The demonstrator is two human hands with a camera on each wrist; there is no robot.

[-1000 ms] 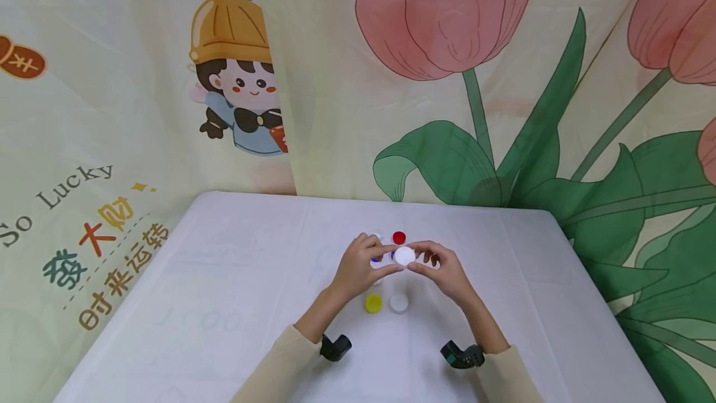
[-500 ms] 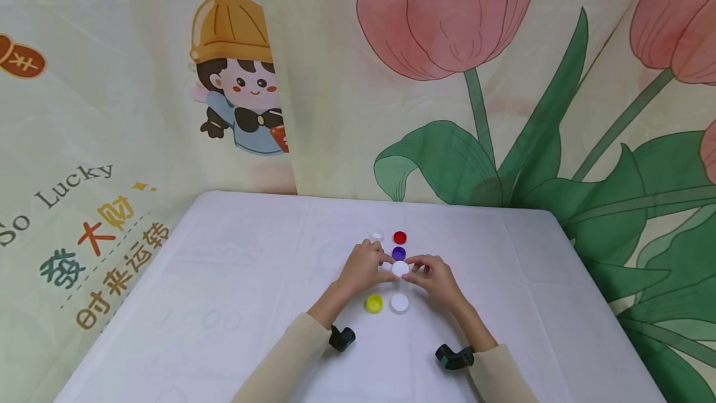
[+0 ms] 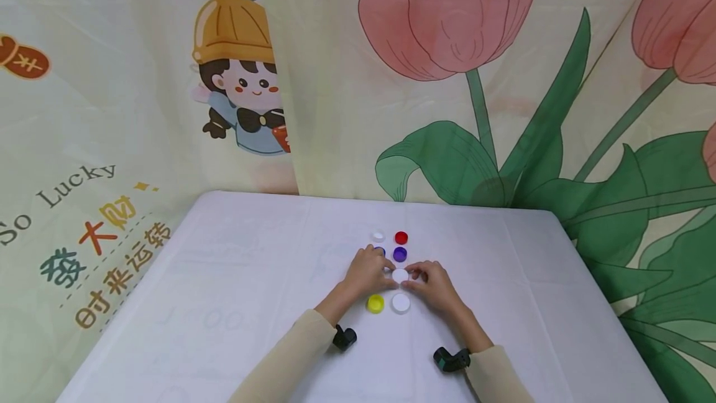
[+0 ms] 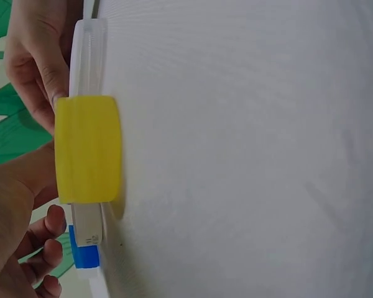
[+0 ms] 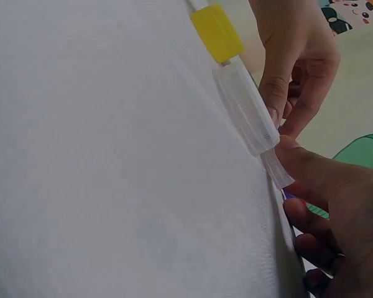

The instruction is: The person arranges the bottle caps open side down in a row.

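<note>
Both hands meet over a round white cap at the middle of the group. My left hand pinches it from the left and my right hand from the right, with thumb and finger at its rim. In the right wrist view this cap is down at table level, behind a larger translucent white cap. Nearer me lie a yellow cap and that translucent cap. Beyond are a purple cap, a red cap and a clear cap.
The caps stand in two columns on a white-covered table. A blue-edged cap is partly hidden by the left hand; the left wrist view shows its blue part. A printed curtain hangs behind the table.
Both hands have come down and toward me with the white cap, from over the purple cap to the spot between it and the translucent cap. The other caps have stayed put.
</note>
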